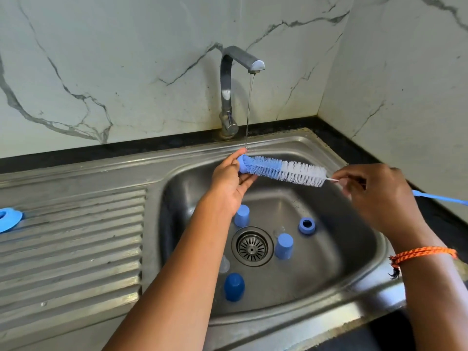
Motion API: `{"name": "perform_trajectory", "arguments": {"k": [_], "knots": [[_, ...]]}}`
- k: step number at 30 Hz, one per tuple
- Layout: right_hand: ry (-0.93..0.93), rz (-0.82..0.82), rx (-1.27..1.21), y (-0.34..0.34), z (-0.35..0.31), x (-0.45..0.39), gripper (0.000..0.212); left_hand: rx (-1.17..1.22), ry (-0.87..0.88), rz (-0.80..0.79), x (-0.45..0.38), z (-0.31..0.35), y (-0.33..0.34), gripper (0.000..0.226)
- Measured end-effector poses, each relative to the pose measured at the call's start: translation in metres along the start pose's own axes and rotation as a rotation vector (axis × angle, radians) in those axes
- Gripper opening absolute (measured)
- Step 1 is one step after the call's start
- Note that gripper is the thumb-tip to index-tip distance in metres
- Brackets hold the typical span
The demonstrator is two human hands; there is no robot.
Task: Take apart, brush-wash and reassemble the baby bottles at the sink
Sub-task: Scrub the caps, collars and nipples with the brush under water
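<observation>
A blue and white bottle brush (283, 171) is held level above the steel sink (359, 282), under a thin stream of tap water. My left hand (229, 183) cups the brush's blue tip, with its fingers curled round the end. My right hand (374, 196) pinches the wire stem just past the white bristles, and the blue handle (440, 198) sticks out to the right. In the basin lie two pale blue caps (241, 215) (284, 245), a darker blue cap (234, 287), a blue screw ring (307, 225) and a clear teat (224, 264).
The tap (229, 97) stands at the back of the sink and runs a thin stream. The drain strainer (252, 246) is in the basin's middle. A ribbed drainboard (73, 244) lies to the left, with a blue ring-shaped piece (8, 219) at its far left edge.
</observation>
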State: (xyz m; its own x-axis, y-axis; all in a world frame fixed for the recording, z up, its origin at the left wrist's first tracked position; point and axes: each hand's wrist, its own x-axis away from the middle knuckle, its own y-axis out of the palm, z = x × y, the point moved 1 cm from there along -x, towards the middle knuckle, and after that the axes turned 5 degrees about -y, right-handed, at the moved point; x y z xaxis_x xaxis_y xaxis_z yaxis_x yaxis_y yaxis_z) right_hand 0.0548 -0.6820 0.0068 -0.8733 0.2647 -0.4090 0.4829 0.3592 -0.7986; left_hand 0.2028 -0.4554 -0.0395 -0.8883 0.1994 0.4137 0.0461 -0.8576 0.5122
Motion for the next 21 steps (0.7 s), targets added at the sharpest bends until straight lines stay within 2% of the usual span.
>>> {"name": "perform_trajectory", "arguments": {"k": [7,10,15,21], "knots": [[-0.004,-0.036,-0.039,-0.001,-0.003,0.000,0.031,0.124,0.019,0.076,-0.006,0.006,-0.009,0.034],[-0.020,0.012,-0.023,0.000,-0.009,0.002,0.027,0.113,0.013,0.084,-0.009,0.003,-0.009,0.017],[-0.042,0.173,0.005,0.003,-0.019,0.002,0.026,0.067,0.002,0.066,-0.012,0.002,-0.009,0.016],[-0.136,0.088,0.056,0.009,-0.018,0.000,0.039,0.078,0.010,0.102,-0.012,0.004,-0.014,0.013]]}}
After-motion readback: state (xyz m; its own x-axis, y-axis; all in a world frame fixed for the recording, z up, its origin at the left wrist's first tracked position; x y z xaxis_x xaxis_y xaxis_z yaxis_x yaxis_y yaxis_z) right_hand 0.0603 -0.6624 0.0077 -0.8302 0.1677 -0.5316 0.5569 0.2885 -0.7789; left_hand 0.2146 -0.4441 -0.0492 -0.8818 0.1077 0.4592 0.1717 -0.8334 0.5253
